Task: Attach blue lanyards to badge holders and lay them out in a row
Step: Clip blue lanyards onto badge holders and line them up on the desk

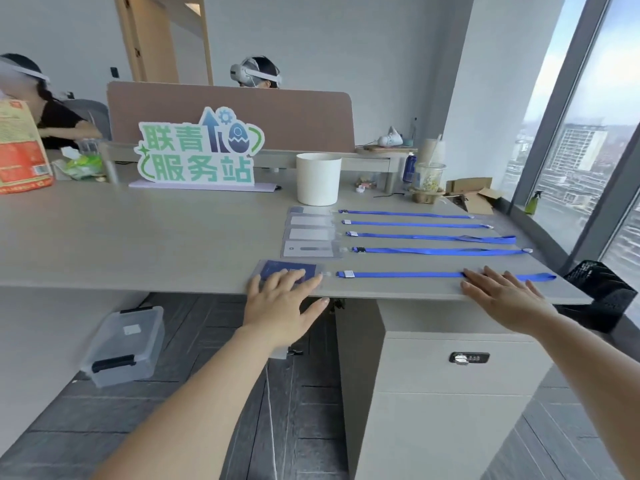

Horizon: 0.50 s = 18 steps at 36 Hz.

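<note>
Five clear badge holders (308, 250) flat on the desk (138, 237), lined up one behind another. Pale cards in the far four; a dark blue card in the nearest holder (273, 269), set slightly apart. Right of each, a blue lanyard (440, 251) stretched straight, all parallel, clip end just beside its holder.

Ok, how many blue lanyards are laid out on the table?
5, side by side: farthest lanyard, second lanyard, third lanyard, fourth lanyard, and nearest lanyard at the table edge, right hand resting on it. None looks hidden.
</note>
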Tool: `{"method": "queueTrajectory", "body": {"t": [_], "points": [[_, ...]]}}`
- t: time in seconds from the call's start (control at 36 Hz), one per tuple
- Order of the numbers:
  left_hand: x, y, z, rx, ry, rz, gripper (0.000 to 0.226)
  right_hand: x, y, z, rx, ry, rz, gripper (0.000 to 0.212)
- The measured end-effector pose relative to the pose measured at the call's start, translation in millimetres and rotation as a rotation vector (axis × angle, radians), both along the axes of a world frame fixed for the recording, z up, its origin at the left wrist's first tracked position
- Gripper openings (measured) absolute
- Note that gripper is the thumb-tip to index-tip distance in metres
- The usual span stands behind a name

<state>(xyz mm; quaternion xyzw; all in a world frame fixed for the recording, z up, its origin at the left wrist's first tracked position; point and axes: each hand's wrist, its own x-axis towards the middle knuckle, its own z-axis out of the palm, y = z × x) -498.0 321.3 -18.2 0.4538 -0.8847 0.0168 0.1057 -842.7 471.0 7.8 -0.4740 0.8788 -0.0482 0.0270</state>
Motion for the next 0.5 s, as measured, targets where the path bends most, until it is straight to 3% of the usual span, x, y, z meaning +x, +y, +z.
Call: {"method": "queueTrajectory", "body": {"t": [0.5], "points": [[-56.2,27.5,-3.7,-0.016,-0.02,0.076,0.066,-52.2,19.3,-2.5,-0.011,-0.035,0.005,0.063]]}}
